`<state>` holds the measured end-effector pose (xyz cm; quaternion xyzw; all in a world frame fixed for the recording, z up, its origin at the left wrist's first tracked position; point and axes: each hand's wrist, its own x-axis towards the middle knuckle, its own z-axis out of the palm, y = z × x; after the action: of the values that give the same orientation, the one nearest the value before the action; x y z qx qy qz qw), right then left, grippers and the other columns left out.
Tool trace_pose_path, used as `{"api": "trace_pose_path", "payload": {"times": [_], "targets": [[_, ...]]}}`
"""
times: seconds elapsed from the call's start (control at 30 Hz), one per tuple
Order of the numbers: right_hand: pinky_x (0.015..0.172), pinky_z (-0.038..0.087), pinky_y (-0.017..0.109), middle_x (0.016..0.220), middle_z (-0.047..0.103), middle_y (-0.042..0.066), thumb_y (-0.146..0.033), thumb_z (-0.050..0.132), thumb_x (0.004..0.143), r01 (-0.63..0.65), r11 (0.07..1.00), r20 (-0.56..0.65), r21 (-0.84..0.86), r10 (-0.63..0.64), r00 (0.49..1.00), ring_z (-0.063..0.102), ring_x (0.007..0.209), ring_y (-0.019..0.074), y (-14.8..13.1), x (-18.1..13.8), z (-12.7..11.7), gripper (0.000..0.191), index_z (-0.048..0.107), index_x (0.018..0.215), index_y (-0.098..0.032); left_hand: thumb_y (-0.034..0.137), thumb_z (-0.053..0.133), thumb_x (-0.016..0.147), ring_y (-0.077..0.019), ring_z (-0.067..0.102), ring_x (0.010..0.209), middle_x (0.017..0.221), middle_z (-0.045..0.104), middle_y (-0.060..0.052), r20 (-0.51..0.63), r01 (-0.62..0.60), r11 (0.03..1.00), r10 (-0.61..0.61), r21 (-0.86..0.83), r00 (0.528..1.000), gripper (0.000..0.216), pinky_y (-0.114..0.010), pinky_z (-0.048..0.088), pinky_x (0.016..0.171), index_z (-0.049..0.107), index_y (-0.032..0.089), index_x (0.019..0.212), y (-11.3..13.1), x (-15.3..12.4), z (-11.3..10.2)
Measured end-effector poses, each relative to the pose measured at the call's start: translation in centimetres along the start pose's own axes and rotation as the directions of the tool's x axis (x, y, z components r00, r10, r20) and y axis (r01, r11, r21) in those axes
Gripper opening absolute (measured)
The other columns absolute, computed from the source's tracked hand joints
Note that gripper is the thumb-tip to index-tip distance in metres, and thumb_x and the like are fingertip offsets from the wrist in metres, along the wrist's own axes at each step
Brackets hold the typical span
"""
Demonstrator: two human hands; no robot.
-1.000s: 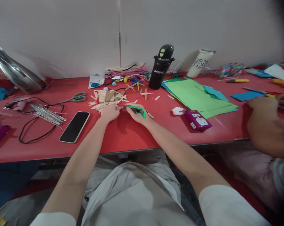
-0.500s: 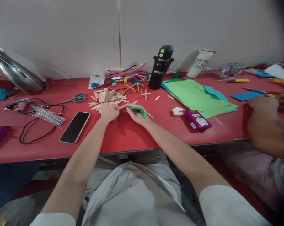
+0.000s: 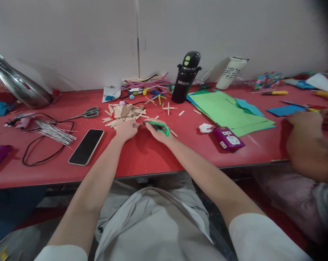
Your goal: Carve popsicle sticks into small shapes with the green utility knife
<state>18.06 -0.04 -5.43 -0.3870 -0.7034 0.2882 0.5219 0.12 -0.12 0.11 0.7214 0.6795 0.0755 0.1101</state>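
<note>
In front of me on the red table, my right hand [image 3: 156, 133] is wrapped round a green-and-black utility knife [image 3: 164, 127], its front end pointing left. Just left of it, my left hand [image 3: 126, 131] is closed, and a thin wooden craft stick [image 3: 140, 124] shows between its fingertips and the knife's tip. Exactly where the blade touches the stick is too small to tell. Directly beyond my left hand lies a loose pile of craft sticks [image 3: 123, 112]. Two crossed sticks [image 3: 168, 108] lie farther back to the right.
A phone [image 3: 86, 147], scissors [image 3: 91, 112] and a bundle of wires [image 3: 55, 133] lie left. A black bottle [image 3: 183, 81] stands behind. Green paper sheets [image 3: 220, 108] and a purple packet [image 3: 228, 139] are right. Another person's arm [image 3: 306, 145] rests at the far right.
Both hands stay almost in place. The knife's front end and my right fingers have shifted very slightly; the same things are held.
</note>
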Motion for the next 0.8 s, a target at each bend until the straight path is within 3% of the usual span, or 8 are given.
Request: {"api": "trace_pose_path", "payload": {"times": [0.37,0.57,0.8], "targets": [[0.093,0.06,0.043,0.098,0.077,0.007,-0.044,0.058,0.088,-0.006,0.999,0.044,-0.035,0.007,0.999,0.073,0.095,0.0252,-0.8,-0.17,-0.49,0.023,0.07,0.089,-0.025,0.042,0.045,0.097,-0.0287,0.068,0.105,0.11,0.077,-0.009,0.001,0.003,1.0,-0.003,-0.008,1.0,0.034,-0.037,0.049,0.084,0.074,0.025,0.096,0.09,-0.12,-0.08],[0.091,0.061,0.04,0.102,0.077,0.006,-0.049,0.054,0.091,-0.015,1.0,0.04,-0.003,0.016,0.999,0.074,0.09,0.0221,-0.5,-0.11,-0.33,0.031,0.07,0.099,-0.024,0.044,0.044,0.097,-0.0288,0.068,0.105,0.108,0.077,-0.01,-0.004,0.002,1.0,-0.002,-0.002,1.0,0.036,-0.036,0.05,0.083,0.074,0.025,0.096,0.07,-0.01,-0.05],[0.1,0.058,0.043,0.107,0.077,0.007,-0.048,0.056,0.09,-0.006,1.0,0.013,-0.011,0.007,1.0,0.072,0.104,0.0246,-0.2,-0.03,-0.19,0.029,0.07,0.097,-0.025,0.044,0.043,0.097,-0.0282,0.068,0.105,0.11,0.077,-0.01,-0.001,-0.007,1.0,0.007,0.008,1.0,0.037,-0.035,0.05,0.083,0.074,0.025,0.098,0.06,0.01,0.0]]}}
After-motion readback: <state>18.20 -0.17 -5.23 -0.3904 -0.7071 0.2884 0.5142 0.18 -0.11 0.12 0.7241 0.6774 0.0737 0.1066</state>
